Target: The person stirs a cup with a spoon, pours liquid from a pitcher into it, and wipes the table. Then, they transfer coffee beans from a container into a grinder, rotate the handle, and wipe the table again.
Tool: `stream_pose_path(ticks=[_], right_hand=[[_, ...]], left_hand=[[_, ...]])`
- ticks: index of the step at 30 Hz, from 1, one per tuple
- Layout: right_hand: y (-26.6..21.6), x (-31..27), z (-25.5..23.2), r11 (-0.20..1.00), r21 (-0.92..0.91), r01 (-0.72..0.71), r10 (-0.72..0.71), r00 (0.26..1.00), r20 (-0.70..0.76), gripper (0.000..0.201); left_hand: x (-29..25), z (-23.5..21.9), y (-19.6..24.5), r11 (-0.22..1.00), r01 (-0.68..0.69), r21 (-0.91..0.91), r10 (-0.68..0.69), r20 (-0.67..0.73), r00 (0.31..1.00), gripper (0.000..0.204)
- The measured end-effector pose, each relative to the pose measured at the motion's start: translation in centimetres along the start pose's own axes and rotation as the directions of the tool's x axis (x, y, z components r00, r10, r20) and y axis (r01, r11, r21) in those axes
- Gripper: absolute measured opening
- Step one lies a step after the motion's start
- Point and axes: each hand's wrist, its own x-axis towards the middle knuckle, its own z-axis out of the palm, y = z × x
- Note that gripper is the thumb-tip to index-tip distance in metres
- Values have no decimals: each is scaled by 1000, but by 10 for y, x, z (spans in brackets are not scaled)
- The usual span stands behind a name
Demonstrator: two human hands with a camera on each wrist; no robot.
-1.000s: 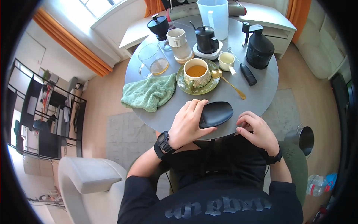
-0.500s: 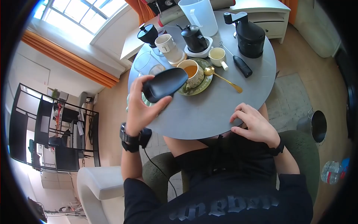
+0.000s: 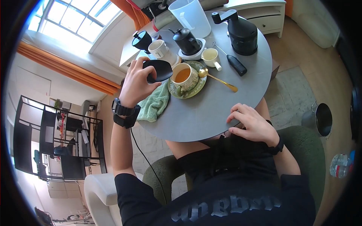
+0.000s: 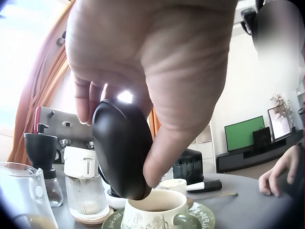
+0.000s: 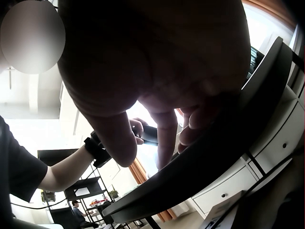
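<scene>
My left hand (image 3: 134,83) grips a black oval dosing tray (image 3: 160,70) between thumb and fingers, held up over the left side of the table. In the left wrist view the tray (image 4: 119,148) stands steeply tilted, its lower end overlapping the rim of a patterned cup (image 4: 157,214). Amber liquid fills that cup, which sits on a green saucer (image 3: 196,92). A glass jug (image 4: 21,191) stands left of the tray, hidden behind my hand in the head view. At the front table edge my right hand (image 3: 254,126) rests with loosely bent fingers, holding nothing.
A green towel (image 3: 156,103) lies by the saucer, with a gold spoon (image 3: 218,80) across its right side. Behind are a black kettle (image 3: 186,40), a small cream pitcher (image 3: 210,56), a milk frother (image 3: 236,65), a black hand-cranked device (image 3: 243,35) and a large translucent pitcher (image 3: 192,19).
My left hand has lifted the tray off the table and carried it up and left, past the cup. The tray has turned from level to tilted. My right hand has stayed at the table edge.
</scene>
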Motion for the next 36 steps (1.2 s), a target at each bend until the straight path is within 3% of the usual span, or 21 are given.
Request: stream_pose_path(ticks=[2, 5, 8, 11, 14, 17, 18, 21, 27, 30, 32, 35, 36], right_hand=[[1, -1, 1, 1000, 0, 14, -14, 1000, -13, 23], [1, -1, 1, 1000, -4, 26, -26, 999, -24, 23], [-1, -1, 1, 1000, -8, 20, -20, 999, -26, 22], [-2, -1, 0, 1000, -6, 15, -16, 1000, -23, 21], [-1, -1, 0, 1000, -3, 20, -20, 999, -25, 21], [-1, -1, 1, 1000, -5, 20, -20, 999, -32, 20], [0, -1, 1, 1000, -7, 18, -19, 999, -34, 20], [0, -1, 1, 1000, -2, 13, -13, 999, -33, 20], [-2, -1, 2, 1000, -1, 9, -9, 999, -49, 19], [0, 0, 2, 1000, 12, 19, -18, 998, -54, 19], [2, 0, 2, 999, 33, 21, -20, 999, -45, 18], [3, 0, 0, 998, 57, 17, -14, 999, -40, 18], [3, 1, 0, 998, 64, 13, -11, 999, -40, 18]], left_hand=[[1, 5, 2, 997, -63, 38, 64, -29, 998, 32], [4, 9, 0, 987, -82, -141, 78, -31, 996, 38], [4, 6, 4, 969, 21, -245, -8, 54, 999, 45], [3, 6, 1, 974, 43, -223, -26, 74, 997, 48], [1, 6, -13, 893, 70, -444, -9, 138, 990, 49], [-1, 10, -18, 695, 237, -678, -139, 197, 971, 43], [0, 8, -15, 815, 174, -553, -130, 119, 984, 44], [-2, 5, 5, 917, 101, -385, -116, -16, 993, 45], [-4, 14, -1, 951, 73, -300, -76, 1, 997, 44], [-7, 13, 2, 942, 65, -329, -69, 1, 998, 44], [-13, 5, 17, 897, 1, -442, -20, -39, 999, 43], [-34, 4, 38, 756, -65, -652, 72, -15, 997, 41], [-43, 10, 48, 705, -26, -709, 67, 30, 997, 41]])
